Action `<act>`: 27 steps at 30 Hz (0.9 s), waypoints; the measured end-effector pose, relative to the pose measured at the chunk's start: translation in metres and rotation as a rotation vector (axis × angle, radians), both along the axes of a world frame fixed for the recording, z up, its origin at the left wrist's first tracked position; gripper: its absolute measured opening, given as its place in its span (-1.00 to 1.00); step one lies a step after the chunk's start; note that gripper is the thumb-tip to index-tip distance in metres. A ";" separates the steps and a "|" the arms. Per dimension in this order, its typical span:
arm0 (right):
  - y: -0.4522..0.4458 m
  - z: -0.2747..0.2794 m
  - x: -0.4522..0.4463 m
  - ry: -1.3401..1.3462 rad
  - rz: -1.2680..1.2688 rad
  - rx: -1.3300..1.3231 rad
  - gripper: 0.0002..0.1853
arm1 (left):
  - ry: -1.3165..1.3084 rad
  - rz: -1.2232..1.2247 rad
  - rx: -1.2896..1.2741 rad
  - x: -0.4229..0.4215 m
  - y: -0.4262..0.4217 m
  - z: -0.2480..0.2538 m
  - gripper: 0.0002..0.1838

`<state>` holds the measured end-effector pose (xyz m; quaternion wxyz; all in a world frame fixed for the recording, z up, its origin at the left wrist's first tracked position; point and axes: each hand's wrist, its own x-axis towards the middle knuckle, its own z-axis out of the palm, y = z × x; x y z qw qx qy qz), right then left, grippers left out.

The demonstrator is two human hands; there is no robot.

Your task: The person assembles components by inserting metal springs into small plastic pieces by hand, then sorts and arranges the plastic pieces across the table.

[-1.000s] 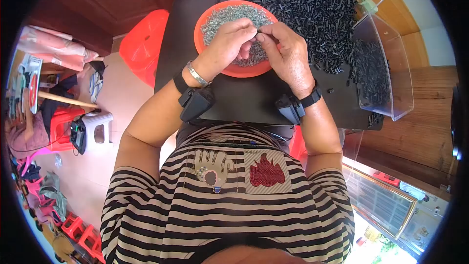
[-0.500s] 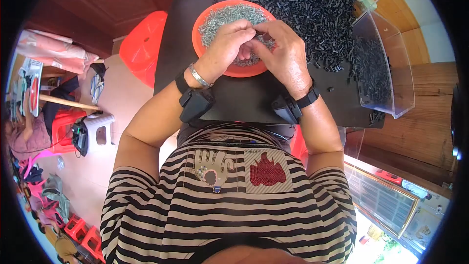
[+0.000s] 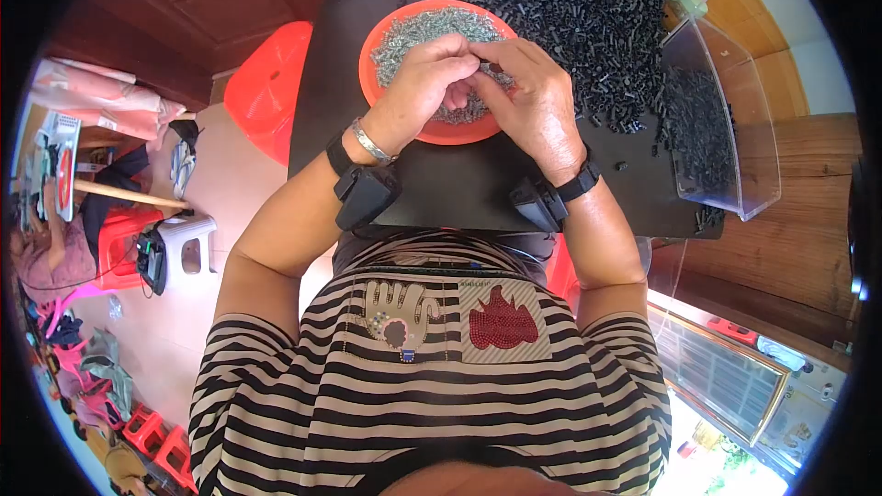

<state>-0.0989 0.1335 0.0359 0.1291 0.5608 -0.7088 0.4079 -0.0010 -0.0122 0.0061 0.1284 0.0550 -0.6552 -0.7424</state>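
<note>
Both hands meet above a red bowl (image 3: 369,83) filled with small silvery metal pieces (image 3: 413,35). My left hand (image 3: 430,81) is closed, thumb against forefinger, around a small dark piece (image 3: 484,65) that shows between the fingertips. From the other side my right hand (image 3: 528,87) pinches at the same spot, its thumb and forefinger touching the piece. The fingers cover most of it. A large heap of small black pieces (image 3: 588,23) lies right of the bowl on the dark table (image 3: 441,184).
A clear plastic bin (image 3: 755,147) on its side holds more black pieces at the table's right. One loose black piece (image 3: 622,166) lies near the heap. A red stool (image 3: 268,92) stands left of the table, a white stool (image 3: 186,241) farther off.
My right hand's fingers have turned inward over the left fingertips, and its thumb has drawn lower. The hands stay joined above the bowl.
</note>
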 end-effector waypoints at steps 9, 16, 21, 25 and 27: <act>-0.001 0.001 0.002 -0.041 0.008 0.018 -0.72 | -0.003 0.025 0.047 0.002 0.003 0.002 -0.74; 0.000 0.000 0.001 -0.022 0.013 0.012 -0.72 | -0.011 0.014 0.036 0.003 0.002 0.006 -0.76; 0.000 0.003 0.002 -0.036 0.019 0.033 -0.72 | -0.015 0.024 0.048 0.002 0.003 0.006 -0.76; 0.001 0.001 0.001 -0.042 0.025 0.039 -0.72 | -0.010 0.024 0.044 0.003 0.002 0.004 -0.76; 0.001 0.002 0.002 -0.044 0.025 0.039 -0.72 | -0.008 0.023 0.033 0.003 0.002 0.004 -0.76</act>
